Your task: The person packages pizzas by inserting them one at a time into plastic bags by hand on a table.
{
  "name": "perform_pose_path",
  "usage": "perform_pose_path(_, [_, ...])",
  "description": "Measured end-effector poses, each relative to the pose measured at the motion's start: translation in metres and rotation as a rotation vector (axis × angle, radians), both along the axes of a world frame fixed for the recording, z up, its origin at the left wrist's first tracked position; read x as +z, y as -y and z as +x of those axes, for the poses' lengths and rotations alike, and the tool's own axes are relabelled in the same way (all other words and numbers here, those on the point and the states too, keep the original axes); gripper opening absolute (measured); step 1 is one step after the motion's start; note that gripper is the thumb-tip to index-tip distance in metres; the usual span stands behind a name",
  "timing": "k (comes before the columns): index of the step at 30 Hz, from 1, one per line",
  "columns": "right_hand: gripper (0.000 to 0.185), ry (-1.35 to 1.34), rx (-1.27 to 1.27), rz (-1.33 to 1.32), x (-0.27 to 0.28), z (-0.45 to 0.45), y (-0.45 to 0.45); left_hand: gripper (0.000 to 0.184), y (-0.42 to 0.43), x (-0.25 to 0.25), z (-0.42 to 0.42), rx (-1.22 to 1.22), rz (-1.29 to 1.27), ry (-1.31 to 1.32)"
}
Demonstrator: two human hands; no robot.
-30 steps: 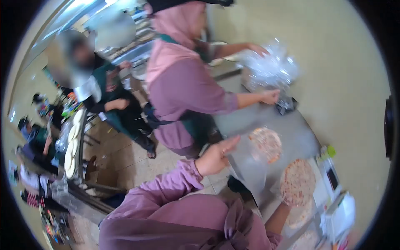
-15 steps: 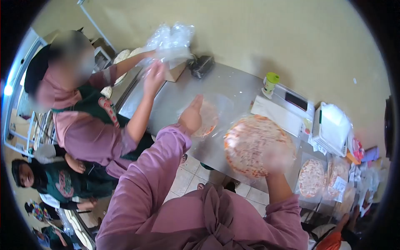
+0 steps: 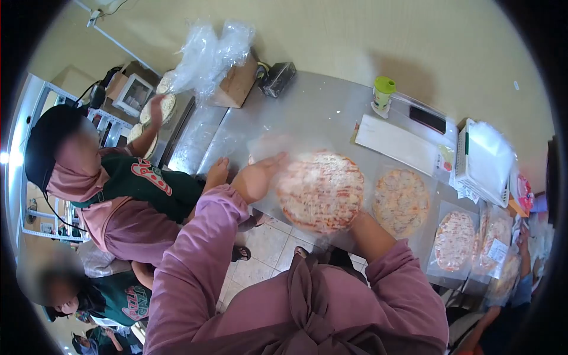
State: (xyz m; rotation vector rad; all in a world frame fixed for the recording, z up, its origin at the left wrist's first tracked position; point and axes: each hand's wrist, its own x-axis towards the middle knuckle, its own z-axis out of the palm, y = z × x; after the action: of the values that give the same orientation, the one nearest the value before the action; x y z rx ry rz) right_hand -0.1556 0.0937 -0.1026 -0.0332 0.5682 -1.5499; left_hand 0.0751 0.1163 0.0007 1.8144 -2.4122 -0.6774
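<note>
A wrapped pizza (image 3: 321,190) is raised over the metal table, its clear plastic reaching left. My right hand (image 3: 358,223) is mostly hidden beneath the pizza's lower right edge, fingers out of sight. At the pizza's left side, my left hand (image 3: 258,176) has its fingers stretched toward the plastic, slightly blurred. Another pizza is partly visible behind that hand. Just right of the raised one, a further pizza (image 3: 401,202) lies on the table.
A co-worker (image 3: 136,177) stands at the left, near a plastic-topped cardboard box (image 3: 236,83). Along the wall are a black item (image 3: 277,79), green-lidded bottle (image 3: 383,94), white board (image 3: 395,145), phone (image 3: 427,119) and white basket (image 3: 482,163). Packed pizzas (image 3: 454,241) lie at right.
The raised pizza has moved left with my right hand, uncovering another pizza at its right. My left hand has shifted slightly left and down. The co-worker's hands have come away from the plastic bags.
</note>
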Motion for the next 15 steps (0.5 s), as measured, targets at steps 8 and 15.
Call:
perform_pose_path(8, [0.067, 0.012, 0.062, 0.018, -0.003, 0.021, 0.012, 0.046, -0.035, -0.028, -0.027, 0.146, -0.357, -0.009])
perform_pose_path(15, [0.067, 0.024, 0.180, 0.012, -0.008, 0.037, 0.005, 0.017, -0.062, -0.048, -0.038, 0.510, -0.316, 0.040])
